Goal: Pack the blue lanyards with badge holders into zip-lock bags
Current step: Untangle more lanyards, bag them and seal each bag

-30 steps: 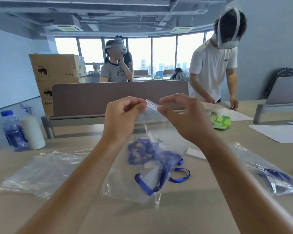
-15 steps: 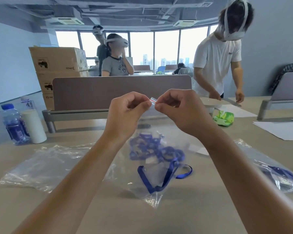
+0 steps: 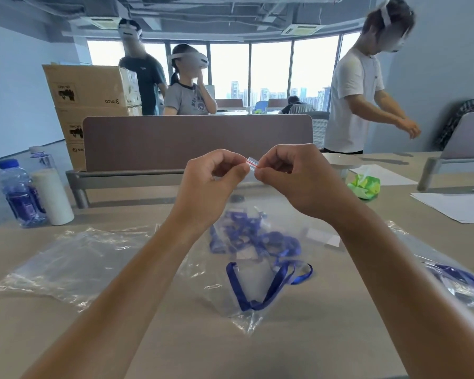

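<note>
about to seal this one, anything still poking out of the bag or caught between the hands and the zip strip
Nothing visible. The lanyard sits low inside the bag, and both the left hand and right hand pinch the zip strip directly.

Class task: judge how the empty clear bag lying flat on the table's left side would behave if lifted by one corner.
The empty bag would probably flop and sag: its film lies wrinkled. It looks very light, being thin and see-through. Its glossy sheen suggests a slippery grip.
</note>
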The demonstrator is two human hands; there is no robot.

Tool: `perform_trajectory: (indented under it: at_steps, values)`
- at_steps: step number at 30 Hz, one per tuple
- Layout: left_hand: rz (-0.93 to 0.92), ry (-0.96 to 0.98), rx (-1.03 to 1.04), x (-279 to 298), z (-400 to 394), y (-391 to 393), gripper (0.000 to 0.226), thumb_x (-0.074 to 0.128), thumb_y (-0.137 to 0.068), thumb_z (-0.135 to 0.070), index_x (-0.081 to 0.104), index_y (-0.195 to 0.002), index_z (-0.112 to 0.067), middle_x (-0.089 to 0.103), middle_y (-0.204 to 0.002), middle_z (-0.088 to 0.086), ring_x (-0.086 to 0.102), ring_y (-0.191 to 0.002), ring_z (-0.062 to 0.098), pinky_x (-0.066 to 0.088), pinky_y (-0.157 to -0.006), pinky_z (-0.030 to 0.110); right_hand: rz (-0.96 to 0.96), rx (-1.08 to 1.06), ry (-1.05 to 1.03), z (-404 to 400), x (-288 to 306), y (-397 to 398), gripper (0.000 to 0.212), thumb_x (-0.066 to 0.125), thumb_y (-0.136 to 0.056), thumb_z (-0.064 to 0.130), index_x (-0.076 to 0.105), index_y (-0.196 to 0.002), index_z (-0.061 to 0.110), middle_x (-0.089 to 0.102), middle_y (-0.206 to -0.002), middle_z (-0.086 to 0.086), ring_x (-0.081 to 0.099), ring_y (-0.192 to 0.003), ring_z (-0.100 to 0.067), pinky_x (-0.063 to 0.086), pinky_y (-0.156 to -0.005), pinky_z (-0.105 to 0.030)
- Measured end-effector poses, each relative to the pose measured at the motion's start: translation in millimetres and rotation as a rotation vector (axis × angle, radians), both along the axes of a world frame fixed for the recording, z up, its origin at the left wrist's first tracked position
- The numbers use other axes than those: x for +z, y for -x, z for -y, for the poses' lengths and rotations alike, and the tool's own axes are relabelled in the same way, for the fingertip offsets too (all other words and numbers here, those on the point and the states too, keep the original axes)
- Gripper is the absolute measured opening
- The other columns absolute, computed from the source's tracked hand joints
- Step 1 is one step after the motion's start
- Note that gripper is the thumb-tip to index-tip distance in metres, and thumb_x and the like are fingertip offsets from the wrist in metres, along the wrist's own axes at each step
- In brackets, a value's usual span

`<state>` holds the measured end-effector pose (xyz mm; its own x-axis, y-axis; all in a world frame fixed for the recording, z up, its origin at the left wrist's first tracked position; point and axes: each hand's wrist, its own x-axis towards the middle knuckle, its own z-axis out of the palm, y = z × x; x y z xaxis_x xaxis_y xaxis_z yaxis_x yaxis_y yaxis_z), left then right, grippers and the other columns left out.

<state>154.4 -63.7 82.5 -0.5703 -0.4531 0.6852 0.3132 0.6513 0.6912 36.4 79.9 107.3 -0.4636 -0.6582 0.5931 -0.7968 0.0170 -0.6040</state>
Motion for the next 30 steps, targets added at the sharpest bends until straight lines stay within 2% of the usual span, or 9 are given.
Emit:
perform_trajectory:
  at_steps: [5, 9, 11, 14, 17, 21, 24, 28, 30]
  values:
    - [0.000, 0.082, 0.021, -3, 2, 1, 0.006, 0.069, -0.095, -0.017, 0.074, -0.092, -0.016, 0.072, -0.082, -0.006, 0.065, -0.079, 0.010, 0.054, -0.077, 0.025, 0.008, -0.032, -0.004, 2, -4, 0, 0.008, 0.077, -0.088, 0.022, 0.076, -0.080, 0.019, 0.067, -0.064, 0.008, 0.052, -0.054, 0.002, 0.040, -0.056, -0.010]
    - [0.013, 0.052, 0.010, -9, 2, 5, 0.006, 0.066, -0.097, -0.017, 0.070, -0.092, -0.015, 0.067, -0.081, -0.008, 0.059, -0.075, 0.008, 0.048, -0.071, 0.022, 0.032, -0.068, -0.036, 0, -4, 2, 0.008, 0.076, -0.086, 0.024, 0.078, -0.079, 0.020, 0.073, -0.068, 0.001, 0.058, -0.059, -0.004, 0.049, -0.058, -0.019]
    - [0.024, -0.005, -0.009, -12, 0, 7, 0.007, 0.066, -0.097, -0.017, 0.070, -0.092, -0.016, 0.067, -0.080, -0.005, 0.060, -0.075, 0.012, 0.052, -0.070, 0.029, 0.043, -0.071, -0.050, -1, -7, 3, 0.009, 0.075, -0.085, 0.024, 0.077, -0.077, 0.020, 0.073, -0.069, -0.003, 0.058, -0.058, -0.006, 0.049, -0.059, -0.023]
    - [0.026, -0.058, -0.033, -16, -3, 9, 0.008, 0.067, -0.096, -0.017, 0.071, -0.093, -0.012, 0.071, -0.083, 0.006, 0.066, -0.082, 0.030, 0.060, -0.077, 0.047, 0.056, -0.065, -0.042, -3, -11, 3, 0.010, 0.074, -0.085, 0.021, 0.075, -0.076, 0.020, 0.073, -0.067, -0.005, 0.051, -0.052, -0.005, 0.043, -0.054, -0.018]
    - [0.037, -0.052, -0.068, -16, -6, 10, 0.010, 0.068, -0.096, -0.018, 0.071, -0.092, -0.010, 0.071, -0.084, 0.014, 0.064, -0.083, 0.038, 0.056, -0.076, 0.051, 0.063, -0.064, -0.045, -4, -14, 4, 0.008, 0.074, -0.086, 0.021, 0.075, -0.078, 0.020, 0.073, -0.069, -0.007, 0.052, -0.054, -0.006, 0.043, -0.054, -0.017]
    - [0.049, 0.018, -0.048, -15, -6, 11, 0.008, 0.068, -0.096, -0.018, 0.071, -0.090, -0.013, 0.069, -0.079, 0.007, 0.061, -0.074, 0.027, 0.052, -0.070, 0.039, 0.078, -0.089, -0.040, -4, -16, 5, 0.008, 0.074, -0.084, 0.021, 0.075, -0.076, 0.019, 0.073, -0.069, -0.008, 0.053, -0.055, -0.007, 0.046, -0.058, -0.023]
    - [0.040, 0.050, -0.052, -15, -8, 11, 0.009, 0.066, -0.097, -0.019, 0.069, -0.091, -0.013, 0.068, -0.080, 0.008, 0.062, -0.077, 0.030, 0.052, -0.069, 0.037, 0.082, -0.132, -0.048, -7, -16, 6, 0.010, 0.074, -0.081, 0.024, 0.075, -0.074, 0.019, 0.073, -0.067, -0.007, 0.054, -0.055, -0.007, 0.048, -0.059, -0.026]
    - [0.033, 0.056, -0.020, -14, -8, 10, 0.011, 0.065, -0.099, -0.022, 0.069, -0.093, -0.013, 0.068, -0.080, 0.001, 0.062, -0.072, 0.013, 0.048, -0.063, 0.015, 0.077, -0.182, -0.052, -16, -18, 8, 0.010, 0.075, -0.079, 0.026, 0.074, -0.072, 0.019, 0.071, -0.063, -0.001, 0.052, -0.052, -0.005, 0.045, -0.057, -0.024]
    - [0.021, 0.026, -0.020, -13, -10, 9, 0.011, 0.065, -0.099, -0.019, 0.069, -0.093, -0.011, 0.067, -0.082, 0.001, 0.060, -0.073, 0.008, 0.048, -0.061, 0.011, 0.054, -0.213, -0.054, -22, -20, 9, 0.010, 0.076, -0.079, 0.026, 0.074, -0.071, 0.021, 0.069, -0.059, 0.003, 0.052, -0.049, -0.002, 0.045, -0.055, -0.021]
